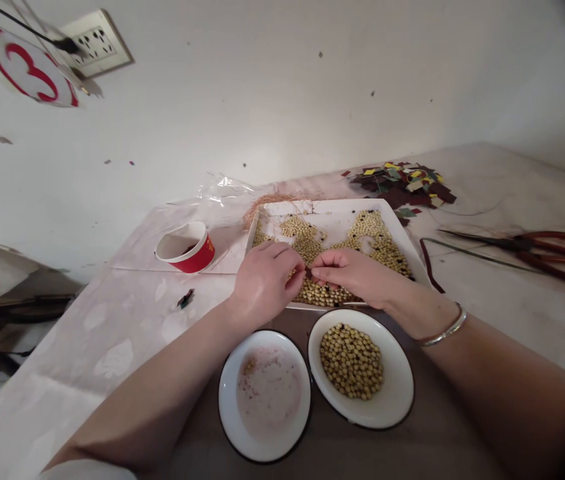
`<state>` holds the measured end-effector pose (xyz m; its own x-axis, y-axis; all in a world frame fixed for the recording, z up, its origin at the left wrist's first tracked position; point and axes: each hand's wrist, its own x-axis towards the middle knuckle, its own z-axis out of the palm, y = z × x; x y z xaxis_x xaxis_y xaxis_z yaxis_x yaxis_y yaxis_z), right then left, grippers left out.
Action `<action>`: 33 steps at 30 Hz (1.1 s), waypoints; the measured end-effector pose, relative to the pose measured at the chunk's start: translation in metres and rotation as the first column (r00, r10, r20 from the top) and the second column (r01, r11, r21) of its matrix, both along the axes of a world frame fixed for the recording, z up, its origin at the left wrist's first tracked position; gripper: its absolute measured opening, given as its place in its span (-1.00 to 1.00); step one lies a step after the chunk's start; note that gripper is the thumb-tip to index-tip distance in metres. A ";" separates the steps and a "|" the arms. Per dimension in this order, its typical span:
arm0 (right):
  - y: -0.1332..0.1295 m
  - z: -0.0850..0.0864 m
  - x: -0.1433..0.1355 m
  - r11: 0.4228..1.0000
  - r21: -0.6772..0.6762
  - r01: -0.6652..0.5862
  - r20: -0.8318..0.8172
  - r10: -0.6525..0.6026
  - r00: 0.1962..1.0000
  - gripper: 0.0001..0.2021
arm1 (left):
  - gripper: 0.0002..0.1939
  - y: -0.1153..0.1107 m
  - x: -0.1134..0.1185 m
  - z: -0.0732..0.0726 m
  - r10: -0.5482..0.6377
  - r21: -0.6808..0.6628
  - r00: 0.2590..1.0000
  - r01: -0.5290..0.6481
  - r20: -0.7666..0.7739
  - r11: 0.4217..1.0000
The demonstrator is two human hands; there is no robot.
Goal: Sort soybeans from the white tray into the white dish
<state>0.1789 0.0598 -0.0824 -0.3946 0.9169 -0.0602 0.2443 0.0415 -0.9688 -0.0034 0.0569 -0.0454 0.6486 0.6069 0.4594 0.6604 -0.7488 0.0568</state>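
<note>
My left hand (268,277) and my right hand (349,272) meet over a shallow white tray (397,223) spread with small yellowish beads (375,227). The fingers of both hands are pinched, and their tips nearly touch. A tiny dark reddish piece (309,273) shows at the right fingertips. What the left fingers hold, if anything, is hidden. Below my right hand stands a white dark-rimmed bowl (397,393) with a heap of similar beads (351,362). Another white bowl (269,400), below my left hand, has pinkish residue and a few small bits inside.
A red-and-white paper cup (201,255) stands left of the tray. Reddish threads (272,203) and clear plastic (225,191) lie behind it. Coloured scraps (407,183) are piled at the back right. Large scissors (527,243) lie right. A small dark scrap (185,299) is at left.
</note>
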 end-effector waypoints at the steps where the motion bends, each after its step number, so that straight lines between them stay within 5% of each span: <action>1: 0.000 0.000 0.000 1.000 -0.001 0.004 -0.004 -0.004 1.000 -0.86 | -0.92 -0.002 0.000 0.003 -0.002 -0.018 1.000 0.003 0.031 1.000; 4: 0.000 0.002 0.000 1.000 -0.004 0.014 0.007 -0.014 1.000 -0.88 | -0.92 -0.015 0.005 0.013 -0.062 -0.130 0.990 0.078 0.125 0.989; 9: -0.001 0.007 -0.001 1.000 -0.010 0.015 -0.011 -0.015 1.000 -0.88 | -0.94 -0.029 0.011 0.021 -0.316 -0.330 0.944 0.329 0.093 0.885; 17: 0.001 0.001 -0.001 0.999 -0.005 0.042 0.019 -0.042 0.999 -0.86 | -0.94 0.001 -0.002 -0.003 0.000 -0.275 0.983 -0.051 -0.183 0.960; 33: -0.001 0.003 -0.004 0.999 -0.027 0.047 0.017 -0.047 0.999 -0.88 | -0.88 0.006 -0.004 -0.011 0.046 -0.293 0.930 -0.162 -0.365 0.942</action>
<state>0.1753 0.0584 -0.0799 -0.3497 0.9324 -0.0914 0.2615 0.0035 -0.9652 -0.0077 0.0624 -0.0561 0.6566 0.7542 -0.0082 0.7541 -0.6562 0.0284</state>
